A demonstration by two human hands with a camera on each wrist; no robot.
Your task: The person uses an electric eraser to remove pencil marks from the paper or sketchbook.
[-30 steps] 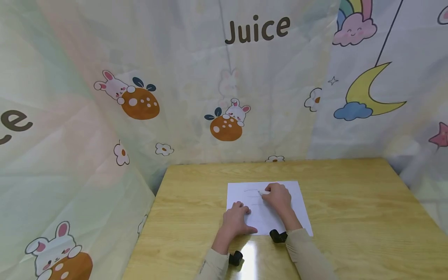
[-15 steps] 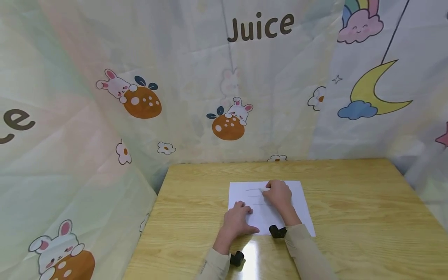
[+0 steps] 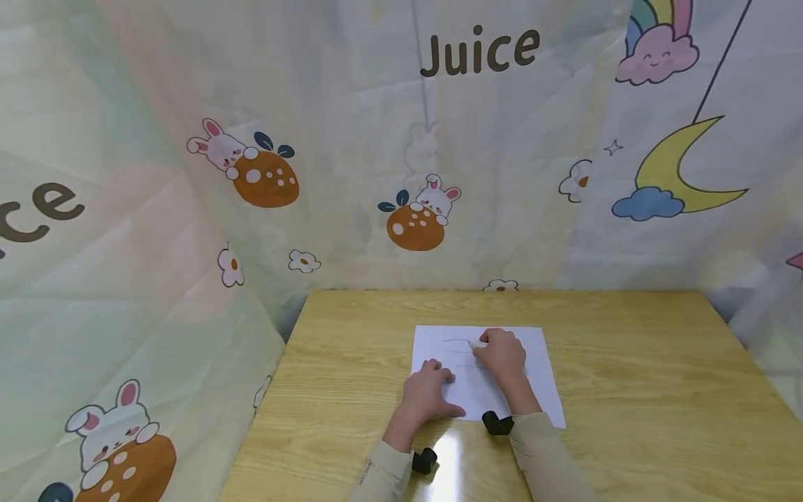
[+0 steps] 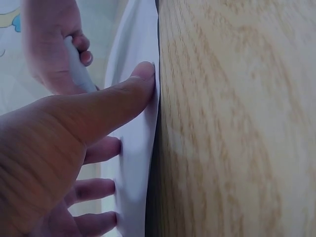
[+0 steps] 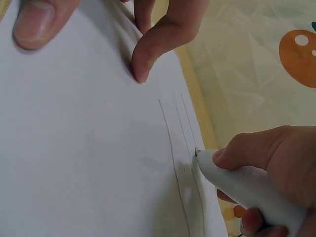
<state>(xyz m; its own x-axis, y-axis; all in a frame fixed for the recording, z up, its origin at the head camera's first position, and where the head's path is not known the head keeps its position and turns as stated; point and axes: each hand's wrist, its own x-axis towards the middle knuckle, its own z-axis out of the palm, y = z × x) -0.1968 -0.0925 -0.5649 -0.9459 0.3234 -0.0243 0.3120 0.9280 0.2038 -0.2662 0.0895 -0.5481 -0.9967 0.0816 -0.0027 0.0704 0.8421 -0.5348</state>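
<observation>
A white sheet of paper (image 3: pixel 541 394) lies on the wooden table with several thin dark lines (image 5: pixel 170 136) drawn across its far part. My right hand (image 3: pixel 504 352) pinches a thick white pen (image 5: pixel 247 185) between thumb and fingers. The pen's dark tip meets the paper at the end of the line nearest the far edge. To the left, my left hand (image 3: pixel 429 394) rests on the sheet with fingers spread, and its fingertips press the paper. Its thumb (image 4: pixel 143 71) lies at the near edge of the sheet, which bows up slightly in the left wrist view.
The wooden table (image 3: pixel 640 376) extends on both sides of the paper. A printed cloth backdrop (image 3: pixel 345 84) hangs behind the table and along its left. Black wrist cameras sit at both cuffs, the left one (image 3: pixel 424 461) and the right one (image 3: pixel 498 423).
The head view has turned a little, so the whole scene sits slightly further right. Both hands, the pen and the paper keep almost the same places relative to each other.
</observation>
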